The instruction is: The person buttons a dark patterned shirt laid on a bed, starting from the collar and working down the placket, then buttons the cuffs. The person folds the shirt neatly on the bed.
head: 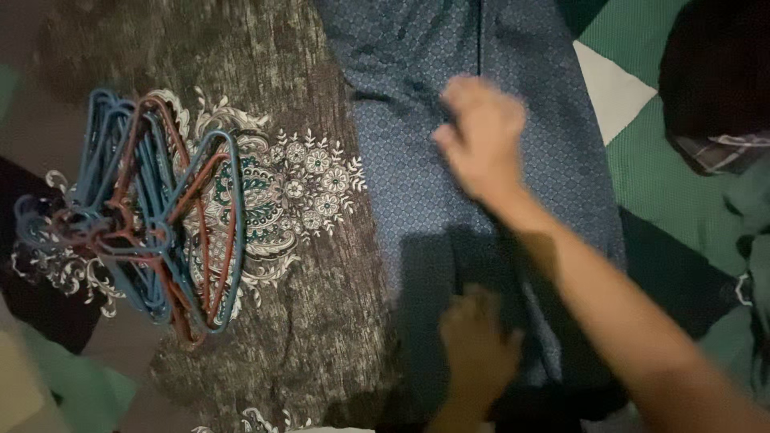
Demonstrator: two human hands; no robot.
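At far left a pile of blue and red hangers lies on a patterned brown cloth; right of it, the left hand, fingers curled, presses the near blue patterned garment; the right hand, blurred, finger spread unclear, rests farther up it.

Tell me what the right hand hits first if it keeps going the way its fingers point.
The right hand points up the frame along the blue patterned garment. It would likely meet only more of that cloth; depth is unclear.

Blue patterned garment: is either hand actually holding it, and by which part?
Both hands rest on the blue patterned garment: right hand near its middle seam, left hand lower down in shadow. Whether either has a grip cannot be told.
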